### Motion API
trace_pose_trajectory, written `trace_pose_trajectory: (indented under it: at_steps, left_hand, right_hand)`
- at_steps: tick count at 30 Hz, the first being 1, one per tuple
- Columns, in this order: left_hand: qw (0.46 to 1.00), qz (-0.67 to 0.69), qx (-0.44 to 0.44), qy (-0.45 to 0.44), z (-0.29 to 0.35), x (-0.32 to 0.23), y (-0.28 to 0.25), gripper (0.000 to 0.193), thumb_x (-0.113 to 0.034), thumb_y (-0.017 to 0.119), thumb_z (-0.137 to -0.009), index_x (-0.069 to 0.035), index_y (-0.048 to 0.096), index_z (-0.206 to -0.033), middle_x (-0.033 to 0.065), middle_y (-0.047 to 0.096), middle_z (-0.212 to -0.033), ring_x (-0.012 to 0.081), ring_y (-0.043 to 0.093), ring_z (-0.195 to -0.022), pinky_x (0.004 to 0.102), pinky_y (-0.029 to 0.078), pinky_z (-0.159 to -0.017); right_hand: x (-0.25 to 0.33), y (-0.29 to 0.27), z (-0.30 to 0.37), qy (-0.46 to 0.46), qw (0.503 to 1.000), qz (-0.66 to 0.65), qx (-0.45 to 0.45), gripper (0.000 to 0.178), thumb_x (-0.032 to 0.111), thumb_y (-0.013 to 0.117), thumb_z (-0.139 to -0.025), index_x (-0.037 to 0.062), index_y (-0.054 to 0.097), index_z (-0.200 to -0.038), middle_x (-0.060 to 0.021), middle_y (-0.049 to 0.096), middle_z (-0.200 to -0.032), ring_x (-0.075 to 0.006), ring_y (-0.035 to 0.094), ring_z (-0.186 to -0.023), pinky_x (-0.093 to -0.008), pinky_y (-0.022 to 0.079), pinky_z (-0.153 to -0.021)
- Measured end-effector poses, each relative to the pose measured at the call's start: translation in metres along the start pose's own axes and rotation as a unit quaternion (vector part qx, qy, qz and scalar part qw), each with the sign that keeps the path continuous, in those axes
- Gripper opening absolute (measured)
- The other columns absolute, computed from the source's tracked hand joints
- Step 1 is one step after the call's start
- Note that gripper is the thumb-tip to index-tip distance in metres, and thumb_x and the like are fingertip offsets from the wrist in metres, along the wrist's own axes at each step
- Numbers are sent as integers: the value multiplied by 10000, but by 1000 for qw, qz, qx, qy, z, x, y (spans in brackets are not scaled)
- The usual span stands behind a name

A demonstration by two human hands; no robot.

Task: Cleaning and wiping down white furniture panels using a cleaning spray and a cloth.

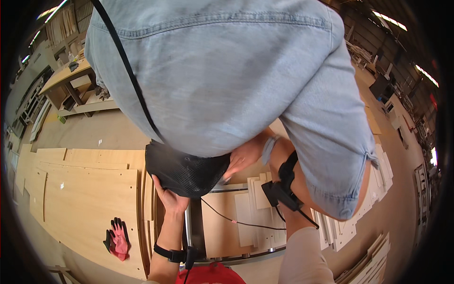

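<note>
A person in a light blue denim shirt point(213, 80) leans in close and fills the upper middle. A black mesh cap point(187, 173), on what seems to be this person's lowered head, hides much of my left hand point(176, 202). One finger of it stretches up along the cap's left edge; the other fingers are mostly covered. My right forearm point(294, 220) rises from the lower right and meets the person's bare arm. Beside the cap's right edge is a bent hand point(243, 156); whose it is I cannot tell. Black strapped devices sit at my left wrist point(178, 255) and by the right forearm point(283, 191).
Pale wooden panels point(85, 189) lie stacked at the left, with pink and black work gloves point(118, 239) on top. More boards point(250, 217) lie below the cap, near a metal rail point(189, 232). A thin cable point(246, 223) crosses there. A workbench point(71, 75) stands far left.
</note>
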State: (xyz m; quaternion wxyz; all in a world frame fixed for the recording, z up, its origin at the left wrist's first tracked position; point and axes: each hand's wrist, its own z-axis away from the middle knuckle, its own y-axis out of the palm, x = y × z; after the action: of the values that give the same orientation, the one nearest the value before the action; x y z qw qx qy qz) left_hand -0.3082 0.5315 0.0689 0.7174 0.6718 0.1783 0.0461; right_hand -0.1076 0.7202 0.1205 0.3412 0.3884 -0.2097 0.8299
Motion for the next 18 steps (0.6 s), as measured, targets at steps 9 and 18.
trace_pose_trajectory:
  at_steps: [9, 18]
  left_hand:
    - [999, 25, -24, 0, -11, -1, -15, 603, -582, 455, -824, -99, 529, -1178, 86, 542, -1194, 278, 503, -1088, 434, 372, -974]
    - [998, 3, -60, 37, -20, -1, 3, 585, -544, 442, -837, -81, 511, -1188, 104, 542, -1184, 281, 501, -1092, 435, 365, -981]
  right_hand:
    - [9, -21, -21, -406, 707, 410, -409, 286, 191, 532, -798, -10, 618, -983, -247, 606, -984, -329, 583, -972, -362, 498, -754]
    - [4, 28, -4, -359, 797, 177, -452, 214, 140, 499, -798, -31, 596, -882, -235, 600, -882, -382, 581, -833, -402, 455, -712]
